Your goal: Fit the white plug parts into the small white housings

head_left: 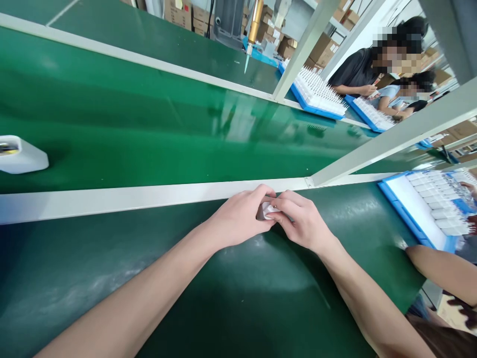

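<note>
My left hand (240,216) and my right hand (301,221) meet over the green work surface (231,293), just below the white rail (112,199). Between their fingertips they pinch a small white part (267,210); most of it is hidden by the fingers. Both forearms stretch in from the bottom edge of the view.
A white box-like item (20,155) lies on the green conveyor belt (149,134) at far left. A blue tray of white tubes (434,209) sits at right, with another person's forearm (443,271) beside it. Across the belt, two people sit at blue trays (316,94).
</note>
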`<state>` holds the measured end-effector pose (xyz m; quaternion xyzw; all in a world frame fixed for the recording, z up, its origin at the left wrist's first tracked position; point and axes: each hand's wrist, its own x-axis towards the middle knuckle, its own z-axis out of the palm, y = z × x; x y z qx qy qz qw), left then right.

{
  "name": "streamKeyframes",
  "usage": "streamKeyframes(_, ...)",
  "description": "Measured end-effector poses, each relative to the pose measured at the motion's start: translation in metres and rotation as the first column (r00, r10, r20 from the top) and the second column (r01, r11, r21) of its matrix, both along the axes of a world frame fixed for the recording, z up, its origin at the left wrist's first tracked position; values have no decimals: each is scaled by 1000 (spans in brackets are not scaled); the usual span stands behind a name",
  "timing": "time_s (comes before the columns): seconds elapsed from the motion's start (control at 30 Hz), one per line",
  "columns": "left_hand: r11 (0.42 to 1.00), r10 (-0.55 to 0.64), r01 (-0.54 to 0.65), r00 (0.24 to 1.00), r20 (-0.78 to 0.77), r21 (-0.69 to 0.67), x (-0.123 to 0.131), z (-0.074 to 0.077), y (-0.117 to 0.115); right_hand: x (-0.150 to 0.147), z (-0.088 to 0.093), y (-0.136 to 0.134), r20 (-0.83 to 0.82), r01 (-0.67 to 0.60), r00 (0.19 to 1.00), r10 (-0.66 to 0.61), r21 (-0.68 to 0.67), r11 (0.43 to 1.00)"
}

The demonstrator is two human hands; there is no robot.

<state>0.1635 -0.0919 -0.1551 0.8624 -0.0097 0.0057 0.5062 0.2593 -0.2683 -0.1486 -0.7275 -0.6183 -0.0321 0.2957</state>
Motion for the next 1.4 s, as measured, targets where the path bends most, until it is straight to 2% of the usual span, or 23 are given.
streamKeyframes(0.1,1000,-5,5,1000,23,-10,0,-1,0,-3,2,-1,-11,34,999,-35,-56,998)
streamKeyframes(0.23,1000,-7,8,1000,27,-18,-1,-2,1,-4,-1,-2,-42,81,996,-83,-59,995)
streamKeyframes(0.33,995,-28,28,1000,5,-98,-2,-2,2,3,-5,-4,-199,34,980,-33,5,999)
streamKeyframes(0.4,982,-53,50,999,-12,-180,-3,-2,3,8,-7,-5,-340,15,940,11,74,997)
streamKeyframes(0.5,970,-77,66,996,-37,-233,-5,-1,4,11,-6,-6,-454,51,891,16,135,990)
streamKeyframes(0.67,993,-70,65,996,-50,-102,-6,2,2,4,-6,-6,-354,51,935,-38,29,998)
streamKeyframes(0.77,998,-53,51,998,-43,-33,-6,3,1,3,-7,-6,-355,66,933,-65,-8,998)
streamKeyframes(0.97,999,-52,51,996,-68,-9,-6,2,1,0,-11,-5,-355,130,928,-109,35,991)
streamKeyframes(1.1,999,-40,42,998,-58,27,-5,0,0,-6,-10,-3,-339,201,930,-141,148,968)
streamKeyframes(1.2,999,-45,47,998,-53,22,-5,0,0,-2,-1,-6,-481,260,863,-156,157,953)
streamKeyframes(1.33,999,-46,47,998,-46,15,-5,0,1,8,13,-13,-763,75,641,-85,-48,996)
streamKeyframes(1.37,999,-44,45,998,-48,19,-5,0,1,8,15,-15,-776,40,624,-91,-84,996)
streamKeyframes(1.4,999,-42,43,998,-50,25,-5,1,1,8,16,-16,-751,31,652,-102,-108,994)
